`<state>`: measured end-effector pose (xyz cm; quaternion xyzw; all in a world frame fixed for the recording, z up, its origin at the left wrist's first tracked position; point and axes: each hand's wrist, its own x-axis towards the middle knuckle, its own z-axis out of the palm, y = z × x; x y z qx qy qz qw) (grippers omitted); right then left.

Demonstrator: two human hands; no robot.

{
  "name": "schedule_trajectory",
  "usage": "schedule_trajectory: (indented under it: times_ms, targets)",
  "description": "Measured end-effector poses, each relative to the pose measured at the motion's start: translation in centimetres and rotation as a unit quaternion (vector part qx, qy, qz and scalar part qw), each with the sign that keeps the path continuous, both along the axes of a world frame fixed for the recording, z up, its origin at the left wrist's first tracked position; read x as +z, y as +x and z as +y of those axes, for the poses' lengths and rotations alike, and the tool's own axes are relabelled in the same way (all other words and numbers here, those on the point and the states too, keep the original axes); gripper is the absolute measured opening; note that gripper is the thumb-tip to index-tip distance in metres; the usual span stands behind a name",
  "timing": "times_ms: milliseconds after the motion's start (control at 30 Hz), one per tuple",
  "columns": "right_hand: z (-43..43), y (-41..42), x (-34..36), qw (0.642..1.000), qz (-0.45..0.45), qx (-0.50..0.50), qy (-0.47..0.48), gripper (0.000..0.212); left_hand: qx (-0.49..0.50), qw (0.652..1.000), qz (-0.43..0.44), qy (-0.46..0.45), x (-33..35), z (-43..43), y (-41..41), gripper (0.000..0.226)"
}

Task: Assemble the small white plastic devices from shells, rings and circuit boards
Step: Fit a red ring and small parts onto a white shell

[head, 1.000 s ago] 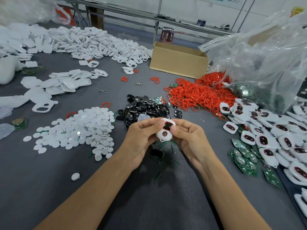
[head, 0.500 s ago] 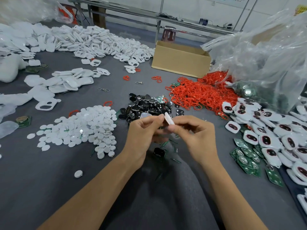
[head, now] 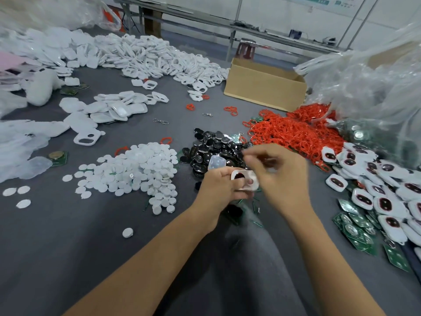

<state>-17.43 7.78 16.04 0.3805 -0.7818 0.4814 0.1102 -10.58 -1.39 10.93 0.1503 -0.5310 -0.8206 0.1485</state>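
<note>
My left hand (head: 222,187) grips a small white shell (head: 246,180) with a dark window and a round hole, its face turned up. My right hand (head: 280,176) hovers over the shell's right side, blurred, with fingers curled toward the black pile; whether they pinch anything I cannot tell. Just beyond lie a pile of black glossy inserts (head: 214,147) and a heap of red rings (head: 293,131). Green circuit boards (head: 357,226) and finished white devices (head: 385,190) lie at the right.
White round discs (head: 136,172) are heaped at the left, and white shells (head: 150,58) are piled along the back. An open cardboard box (head: 264,87) stands behind the red rings. A clear plastic bag (head: 373,87) bulges at the right. My grey-clad knee (head: 246,258) is below my hands.
The shell went from upright in both hands to edge-on, and now lies face up in my left hand alone. My right hand has let go and lifted toward the black pile.
</note>
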Motion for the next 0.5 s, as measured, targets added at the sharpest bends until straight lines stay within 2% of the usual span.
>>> schedule_trajectory:
  times_ms: [67,100,133,167,200,233,300,400,500]
  targets:
    - [-3.4,1.0,1.1,0.988,0.014,0.064,0.14,0.017,0.022,0.999,-0.007,0.041,-0.4,-0.3,0.7,0.021]
    - [-5.3,1.6,1.3,0.966,0.037,0.101,0.234,0.018,0.049,0.995,-0.078,-0.022,-1.0,-0.2,0.5,0.021]
    - [-7.0,2.2,1.4,0.939,0.066,0.126,0.313,0.021,0.018,0.989,-0.112,-0.094,-1.9,-0.3,0.7,0.022]
    - [-8.6,2.9,1.3,0.914,0.094,0.139,0.368,0.025,0.028,0.972,-0.123,-0.197,-2.6,0.0,0.0,0.027]
    - [-9.8,3.5,1.1,0.899,0.12,0.144,0.397,0.026,0.015,0.957,-0.142,-0.254,-2.3,0.4,-0.4,0.033]
    - [-10.7,4.0,0.8,0.89,0.147,0.14,0.408,0.023,-0.017,0.957,-0.123,-0.261,-2.2,0.0,-0.7,0.033]
    - [-11.6,4.8,0.6,0.881,0.178,0.137,0.416,0.012,-0.059,0.976,-0.096,-0.184,-1.5,-0.7,-1.8,0.024]
    - [-12.3,5.0,0.8,0.877,0.193,0.137,0.418,0.02,-0.068,0.988,-0.074,-0.115,-0.8,-1.4,-2.4,0.028]
    - [-12.9,4.5,1.2,0.875,0.172,0.138,0.432,0.023,-0.078,0.986,-0.092,-0.113,-0.7,-1.5,-1.9,0.026]
